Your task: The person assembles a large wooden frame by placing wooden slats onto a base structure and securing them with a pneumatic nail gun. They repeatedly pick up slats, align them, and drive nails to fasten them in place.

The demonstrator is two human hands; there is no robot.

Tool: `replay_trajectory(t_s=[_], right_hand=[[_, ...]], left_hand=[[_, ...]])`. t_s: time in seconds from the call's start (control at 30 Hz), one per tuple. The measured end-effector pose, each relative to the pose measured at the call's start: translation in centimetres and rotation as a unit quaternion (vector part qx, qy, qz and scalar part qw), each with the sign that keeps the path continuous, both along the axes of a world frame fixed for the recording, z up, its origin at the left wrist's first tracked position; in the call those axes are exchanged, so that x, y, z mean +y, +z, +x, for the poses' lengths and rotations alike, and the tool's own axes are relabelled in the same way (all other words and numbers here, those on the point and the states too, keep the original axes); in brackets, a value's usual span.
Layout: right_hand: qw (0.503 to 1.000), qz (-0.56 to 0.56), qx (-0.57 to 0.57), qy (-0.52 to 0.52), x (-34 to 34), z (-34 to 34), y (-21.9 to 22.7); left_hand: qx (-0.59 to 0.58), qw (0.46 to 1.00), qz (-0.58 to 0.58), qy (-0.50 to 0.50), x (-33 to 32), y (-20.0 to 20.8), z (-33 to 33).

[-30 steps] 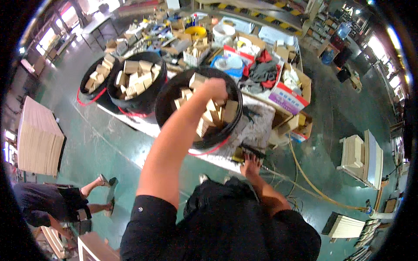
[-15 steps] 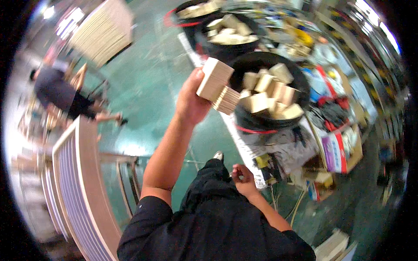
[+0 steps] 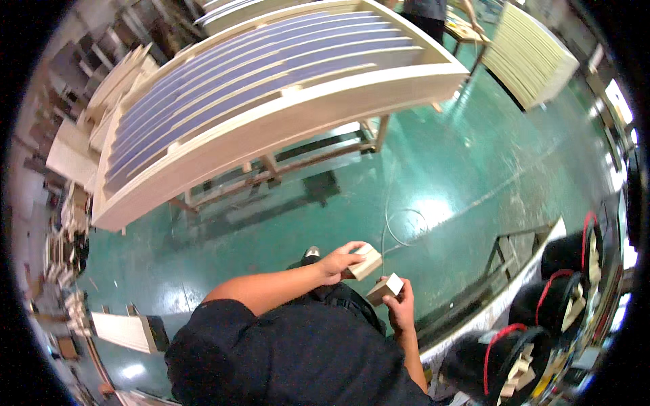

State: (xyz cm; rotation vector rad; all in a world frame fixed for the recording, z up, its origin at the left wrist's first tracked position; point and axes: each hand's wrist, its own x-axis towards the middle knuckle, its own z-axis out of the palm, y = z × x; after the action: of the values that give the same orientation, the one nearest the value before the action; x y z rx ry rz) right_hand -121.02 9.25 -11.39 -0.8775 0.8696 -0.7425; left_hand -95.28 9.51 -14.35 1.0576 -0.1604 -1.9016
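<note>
My left hand is closed on a pale wooden block, held in front of my waist. Just to its right, my right hand grips another wooden block, with a pale end face turned up. A small gap separates the two blocks. Beyond my hands stands a long wooden frame with parallel slats and bluish-grey strips between them, raised on wooden supports. Neither hand touches it.
Black buckets with red rims stand at the lower right, holding wooden blocks. A thin hose curls on the green floor. A board stack and another person are at the far right. A pale board lies lower left.
My view has swung left from the buckets to the long frame. My left hand has come down toward my waist. My right hand, where no block showed before, now holds one.
</note>
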Motion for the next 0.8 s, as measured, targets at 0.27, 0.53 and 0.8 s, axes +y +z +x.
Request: replay_trajectory(t_s=[0.27,0.53,0.8], right_hand=[[0.987,0.015,0.157,0.027,-14.7,26.3,2.4],[0.73,-0.52,0.423,0.137,-30.5,52.4,14.9],[0.543,-0.528,0.567,0.325,-40.2,61.7,12.9]], left_hand=[[0.056,0.955,-0.136,0.258,5.0,2.3,27.6],[-0.795,0.523,-0.001,0.308,7.4,12.0,54.6],[-0.779,0.553,0.297,-0.002,4.9,11.2,68.0]])
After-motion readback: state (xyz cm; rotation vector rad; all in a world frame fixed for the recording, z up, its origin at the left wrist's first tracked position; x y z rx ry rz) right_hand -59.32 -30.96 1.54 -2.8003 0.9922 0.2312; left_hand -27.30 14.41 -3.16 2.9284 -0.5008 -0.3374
